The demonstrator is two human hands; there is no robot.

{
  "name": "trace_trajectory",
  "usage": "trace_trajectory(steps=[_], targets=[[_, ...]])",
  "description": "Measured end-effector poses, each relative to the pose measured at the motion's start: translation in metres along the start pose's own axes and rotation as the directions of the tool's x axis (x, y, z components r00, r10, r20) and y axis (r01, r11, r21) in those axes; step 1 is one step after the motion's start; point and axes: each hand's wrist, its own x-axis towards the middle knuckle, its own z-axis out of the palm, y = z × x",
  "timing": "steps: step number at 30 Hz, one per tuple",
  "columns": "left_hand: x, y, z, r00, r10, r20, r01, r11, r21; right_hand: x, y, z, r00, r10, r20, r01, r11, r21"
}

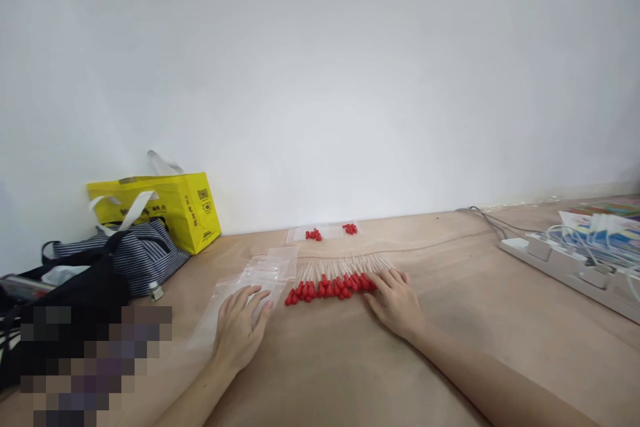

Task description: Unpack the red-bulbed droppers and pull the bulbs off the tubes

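A row of thin white sticks with red bulb-shaped heads (323,288) lies on the wooden table, heads toward me. My right hand (395,300) rests at the row's right end, its fingers stretched over the last red heads and touching them. Under those fingers part of the row is hidden. To the left, my left hand (243,323) lies over clear plastic zip bags (260,270), fingers apart, with nothing held. Farther back near the wall, small bundles of red-headed sticks (314,235) lie on or in clear bags.
A yellow shopping bag (203,213) and a striped bag (120,253) stand at the left by a black bag (80,300). On the right are a white power strip (565,267) with cables and colourful printed packets (607,230). A white wall (350,80) bounds the table behind.
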Motion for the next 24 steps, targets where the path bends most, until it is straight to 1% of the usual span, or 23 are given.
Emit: trace_trajectory(steps=[1, 3, 6, 8, 9, 11, 13, 14, 17, 20, 22, 24], targets=[[-0.003, 0.005, -0.002, 0.997, 0.046, -0.056, -0.049, 0.998, -0.038, 0.002, 0.002, 0.002, 1.000, -0.023, 0.004, 0.023, 0.999, -0.028], [-0.007, 0.017, -0.005, 0.987, 0.125, -0.096, -0.137, 0.983, -0.125, 0.005, 0.006, 0.004, 0.997, -0.071, 0.016, 0.072, 0.996, -0.057], [-0.011, 0.040, -0.006, 0.977, 0.203, -0.056, -0.211, 0.934, -0.288, 0.007, 0.007, 0.004, 0.994, -0.106, -0.011, 0.106, 0.993, -0.057], [-0.012, 0.055, -0.004, 0.973, 0.232, -0.003, -0.213, 0.891, -0.400, 0.006, 0.005, 0.001, 0.991, -0.110, -0.072, 0.107, 0.993, -0.051], [-0.013, 0.062, -0.003, 0.973, 0.231, 0.027, -0.195, 0.872, -0.449, 0.006, 0.003, -0.002, 0.987, -0.112, -0.114, 0.107, 0.993, -0.048], [-0.012, 0.075, 0.002, 0.977, 0.191, 0.096, -0.111, 0.837, -0.537, 0.004, -0.004, -0.008, 0.972, -0.130, -0.198, 0.125, 0.992, -0.036], [-0.011, 0.088, 0.009, 0.976, 0.113, 0.188, 0.032, 0.776, -0.630, 0.000, -0.014, -0.014, 0.954, -0.174, -0.244, 0.177, 0.984, -0.010], [-0.010, 0.094, 0.012, 0.968, 0.077, 0.239, 0.108, 0.729, -0.676, -0.002, -0.019, -0.016, 0.947, -0.207, -0.246, 0.215, 0.977, 0.007], [-0.006, 0.111, 0.021, 0.927, 0.028, 0.374, 0.296, 0.560, -0.774, -0.007, -0.037, -0.017, 0.924, -0.321, -0.208, 0.340, 0.939, 0.062], [-0.002, 0.122, 0.026, 0.894, 0.010, 0.447, 0.401, 0.426, -0.811, -0.008, -0.048, -0.014, 0.899, -0.408, -0.159, 0.426, 0.899, 0.102], [-0.001, 0.124, 0.028, 0.889, 0.001, 0.458, 0.421, 0.391, -0.819, -0.007, -0.051, -0.013, 0.887, -0.446, -0.122, 0.459, 0.881, 0.114], [-0.001, 0.120, 0.027, 0.896, -0.006, 0.444, 0.410, 0.393, -0.823, -0.006, -0.050, -0.015, 0.881, -0.461, -0.103, 0.471, 0.874, 0.116]])
